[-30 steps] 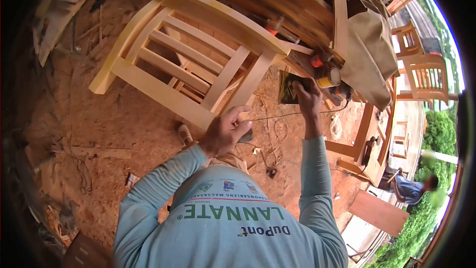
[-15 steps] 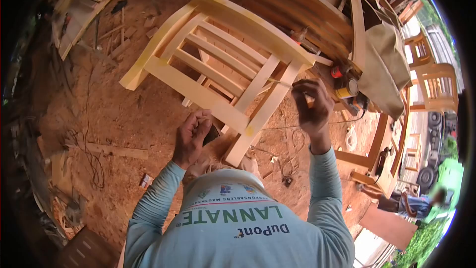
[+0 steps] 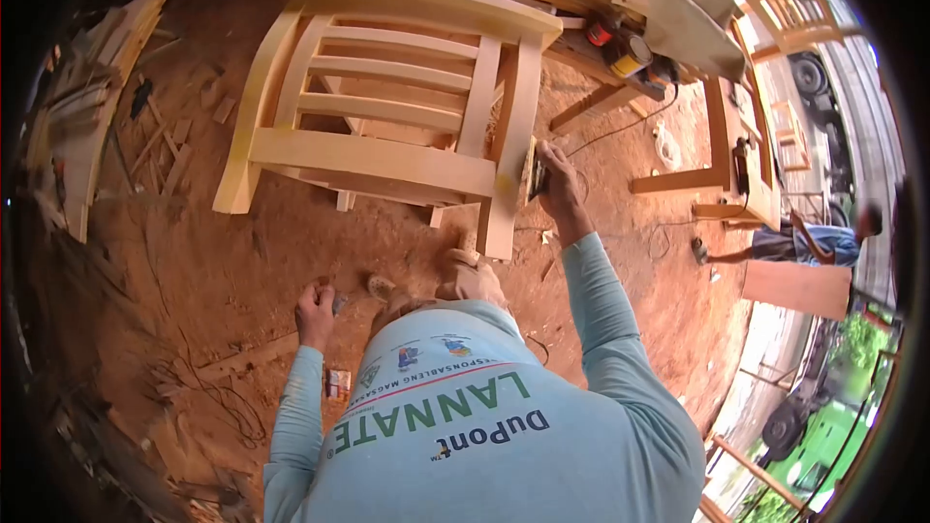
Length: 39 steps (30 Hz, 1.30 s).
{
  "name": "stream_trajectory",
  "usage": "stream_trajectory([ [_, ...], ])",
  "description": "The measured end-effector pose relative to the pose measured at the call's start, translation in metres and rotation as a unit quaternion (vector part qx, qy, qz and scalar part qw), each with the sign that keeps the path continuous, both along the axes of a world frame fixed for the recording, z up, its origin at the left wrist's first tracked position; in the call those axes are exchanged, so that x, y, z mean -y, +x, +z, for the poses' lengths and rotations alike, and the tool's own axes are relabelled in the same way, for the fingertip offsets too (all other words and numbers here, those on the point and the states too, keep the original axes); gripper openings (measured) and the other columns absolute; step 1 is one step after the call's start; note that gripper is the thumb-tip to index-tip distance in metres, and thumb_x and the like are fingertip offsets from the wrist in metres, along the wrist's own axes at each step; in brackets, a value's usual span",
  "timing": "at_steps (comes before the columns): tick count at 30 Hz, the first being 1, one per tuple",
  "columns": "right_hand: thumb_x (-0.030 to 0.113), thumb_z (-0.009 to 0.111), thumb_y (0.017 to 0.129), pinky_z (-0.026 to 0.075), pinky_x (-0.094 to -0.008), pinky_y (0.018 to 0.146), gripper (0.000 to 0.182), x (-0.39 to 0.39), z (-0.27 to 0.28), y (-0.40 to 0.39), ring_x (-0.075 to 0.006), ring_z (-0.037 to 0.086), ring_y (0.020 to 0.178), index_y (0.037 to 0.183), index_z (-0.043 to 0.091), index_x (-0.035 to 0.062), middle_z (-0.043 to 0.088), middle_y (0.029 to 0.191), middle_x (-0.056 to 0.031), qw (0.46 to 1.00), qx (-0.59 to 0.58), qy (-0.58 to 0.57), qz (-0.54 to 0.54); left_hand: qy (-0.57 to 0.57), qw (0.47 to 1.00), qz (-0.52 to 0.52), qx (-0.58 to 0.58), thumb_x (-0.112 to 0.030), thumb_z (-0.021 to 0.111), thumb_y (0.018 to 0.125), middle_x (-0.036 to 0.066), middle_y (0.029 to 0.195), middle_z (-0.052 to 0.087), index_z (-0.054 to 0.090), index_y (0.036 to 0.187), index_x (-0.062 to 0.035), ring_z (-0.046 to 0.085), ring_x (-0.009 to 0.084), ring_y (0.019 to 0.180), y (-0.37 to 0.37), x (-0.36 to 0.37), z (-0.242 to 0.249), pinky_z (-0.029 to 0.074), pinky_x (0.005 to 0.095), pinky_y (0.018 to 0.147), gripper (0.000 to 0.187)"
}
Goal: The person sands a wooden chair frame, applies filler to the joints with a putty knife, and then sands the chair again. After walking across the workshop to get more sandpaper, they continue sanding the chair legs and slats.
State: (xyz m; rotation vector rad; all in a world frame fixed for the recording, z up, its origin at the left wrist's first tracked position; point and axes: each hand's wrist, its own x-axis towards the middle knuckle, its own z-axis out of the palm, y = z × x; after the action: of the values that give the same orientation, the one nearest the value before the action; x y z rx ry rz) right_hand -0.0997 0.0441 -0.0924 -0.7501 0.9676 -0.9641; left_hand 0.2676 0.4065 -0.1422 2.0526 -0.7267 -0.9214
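A pale wooden chair frame (image 3: pixel 373 160) with a slatted back stands in front of me. My right hand (image 3: pixel 560 189) is closed on a flat dark block with a pale edge (image 3: pixel 535 172). It is beside the frame's right-hand rail, just past the corner joint. Low on the left, away from the frame, my left hand (image 3: pixel 315 315) is closed with its fingers pinched together. A small greyish piece shows at its fingertips, too small to name.
Paint cans (image 3: pixel 628 56) stand on a bench at the upper right. Boards (image 3: pixel 116 87) lie at the left, and cords run over the dirt floor (image 3: pixel 223 261). A person (image 3: pixel 809 242) is at the far right, near more wooden chairs (image 3: pixel 790 5).
My left hand has dropped away from the frame, down and left. My right hand has moved down and left to the rail. The view has turned, so the frame appears more level.
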Motion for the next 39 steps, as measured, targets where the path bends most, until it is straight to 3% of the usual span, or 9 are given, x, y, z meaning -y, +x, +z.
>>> stream_trajectory([
  [7, 0.029, 0.072, 0.1, 0.052, -0.0246, 0.075, 0.025, 0.007, -0.027, -0.001, -0.0071, 0.061, 0.083, 0.103, 0.059, 0.0088, 0.063, 0.091, 0.0024, 0.999, -0.033, -0.023, -0.018, 0.087, 0.992, -0.036, 0.078, -0.03, 0.069, 0.094, 0.019, 0.095, 0.076, 0.072, 0.11, -0.005, 0.075, 0.0331, 0.09, 0.015, -0.024, -0.045, 0.057, 0.0408, 0.078, 0.03],
  [13, 0.035, 0.081, 0.092, 0.043, -0.0227, 0.073, 0.04, 0.011, -0.046, -0.008, -0.007, 0.053, 0.081, 0.104, 0.056, 0.0067, 0.059, 0.092, 0.0024, 0.997, -0.068, -0.02, 0.001, 0.072, 0.991, -0.052, 0.098, -0.032, 0.07, 0.094, 0.019, 0.097, 0.075, 0.072, 0.112, -0.0075, 0.074, 0.0351, 0.091, 0.0, -0.018, -0.064, 0.056, 0.0427, 0.08, 0.031],
  [19, 0.038, 0.086, 0.087, 0.044, -0.0243, 0.072, 0.046, -0.002, -0.026, -0.035, -0.0063, 0.052, 0.08, 0.1, 0.056, 0.0061, 0.057, 0.086, 0.0015, 0.965, -0.259, -0.029, -0.014, 0.131, 0.988, -0.059, 0.057, -0.032, 0.069, 0.094, 0.019, 0.1, 0.075, 0.071, 0.112, -0.0076, 0.072, 0.0371, 0.094, -0.013, 0.006, -0.061, 0.056, 0.0432, 0.083, 0.03],
  [22, 0.038, 0.088, 0.085, 0.046, -0.0245, 0.07, 0.047, 0.001, -0.002, -0.051, -0.0077, 0.054, 0.078, 0.098, 0.056, 0.005, 0.061, 0.085, 0.0007, 0.953, -0.286, -0.088, -0.053, 0.099, 0.989, -0.069, 0.089, -0.03, 0.069, 0.094, 0.018, 0.101, 0.075, 0.072, 0.113, -0.0076, 0.072, 0.0349, 0.093, -0.017, 0.006, -0.062, 0.056, 0.0423, 0.082, 0.029],
  [26, 0.019, 0.083, 0.087, 0.052, -0.0271, 0.068, 0.03, 0.003, 0.039, -0.047, -0.0119, 0.063, 0.075, 0.1, 0.061, 0.0032, 0.072, 0.087, -0.0037, 0.926, -0.278, -0.255, -0.028, 0.079, 0.992, -0.069, 0.073, -0.028, 0.07, 0.094, 0.017, 0.102, 0.075, 0.072, 0.114, -0.0069, 0.073, 0.0317, 0.092, -0.016, 0.002, -0.069, 0.056, 0.0406, 0.083, 0.029],
  [27, 0.004, 0.077, 0.085, 0.053, -0.0326, 0.067, 0.023, -0.003, 0.063, -0.04, -0.0188, 0.065, 0.073, 0.105, 0.065, 0.0042, 0.069, 0.085, -0.0057, 0.859, -0.34, -0.382, 0.007, 0.074, 0.993, -0.065, 0.068, -0.028, 0.07, 0.094, 0.016, 0.102, 0.075, 0.072, 0.114, -0.0067, 0.073, 0.031, 0.092, -0.017, -0.002, -0.077, 0.056, 0.0403, 0.083, 0.03],
  [30, -0.004, 0.071, 0.08, 0.052, -0.0364, 0.064, 0.031, -0.027, 0.115, -0.02, -0.0261, 0.061, 0.071, 0.109, 0.07, 0.0063, 0.063, 0.081, -0.0064, 0.641, -0.492, -0.588, 0.047, 0.069, 0.994, -0.057, 0.057, -0.028, 0.07, 0.094, 0.016, 0.102, 0.075, 0.071, 0.114, -0.0062, 0.072, 0.0298, 0.093, -0.021, -0.01, -0.084, 0.056, 0.0396, 0.084, 0.03],
  [34, -0.001, 0.07, 0.071, 0.05, -0.039, 0.073, 0.05, -0.058, 0.117, -0.008, -0.0281, 0.058, 0.084, 0.119, 0.073, 0.0129, 0.062, 0.097, -0.0064, 0.576, -0.53, -0.618, 0.072, 0.108, 0.988, -0.071, 0.081, -0.026, 0.07, 0.096, 0.01, 0.102, 0.076, 0.072, 0.114, -0.0052, 0.071, 0.0216, 0.09, -0.019, -0.017, -0.084, 0.055, 0.0345, 0.084, 0.028],
  [39, 0.001, 0.072, 0.069, 0.049, -0.0432, 0.082, 0.057, -0.064, 0.096, -0.013, -0.0299, 0.058, 0.09, 0.125, 0.072, 0.0144, 0.065, 0.112, -0.0049, 0.563, -0.546, -0.615, 0.08, 0.084, 0.992, -0.07, 0.058, -0.028, 0.069, 0.096, 0.013, 0.103, 0.075, 0.072, 0.112, -0.0061, 0.071, 0.0285, 0.094, -0.012, -0.03, -0.087, 0.056, 0.0391, 0.085, 0.028],
])
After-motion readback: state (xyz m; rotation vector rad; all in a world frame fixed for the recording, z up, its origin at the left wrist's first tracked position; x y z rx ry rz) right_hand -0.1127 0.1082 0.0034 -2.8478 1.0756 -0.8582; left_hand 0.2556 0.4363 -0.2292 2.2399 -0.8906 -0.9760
